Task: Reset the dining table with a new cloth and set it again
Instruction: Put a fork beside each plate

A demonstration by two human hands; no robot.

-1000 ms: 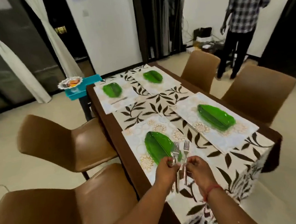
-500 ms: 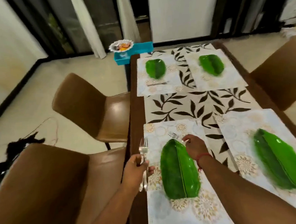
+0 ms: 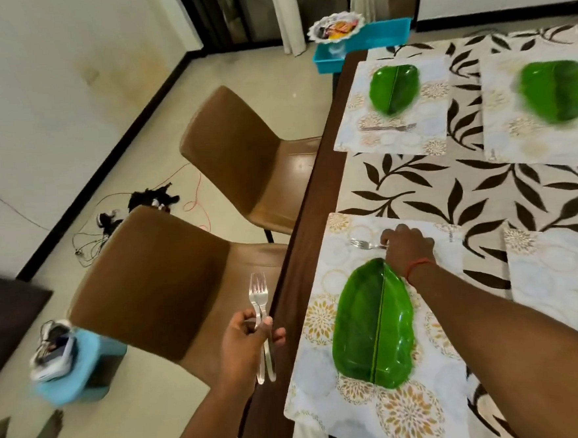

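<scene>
A leaf-patterned cloth [image 3: 449, 183] covers the dark wooden table [image 3: 310, 251]. On it lie pale floral placemats, each with a green leaf-shaped plate. My right hand [image 3: 407, 248] reaches over the near plate [image 3: 373, 325] and pinches a fork [image 3: 363, 244] that lies on the near placemat [image 3: 325, 319] just beyond the plate's tip. My left hand [image 3: 248, 341] hangs off the table's left edge and grips two forks [image 3: 261, 323] upright, tines up. The far left placemat [image 3: 394, 132] carries a plate [image 3: 394, 88] and a fork [image 3: 389, 128] below it.
Two brown chairs [image 3: 238, 147] [image 3: 155, 283] stand along the table's left side. A blue tray [image 3: 360, 42] with a white bowl of packets sits past the far end. Cables lie on the floor at left. A light blue stool [image 3: 75, 367] with objects stands nearby.
My view has swung left and closer to the table. My right hand has brought its fork down onto the placemat beyond the plate. My left hand holds its forks off the edge.
</scene>
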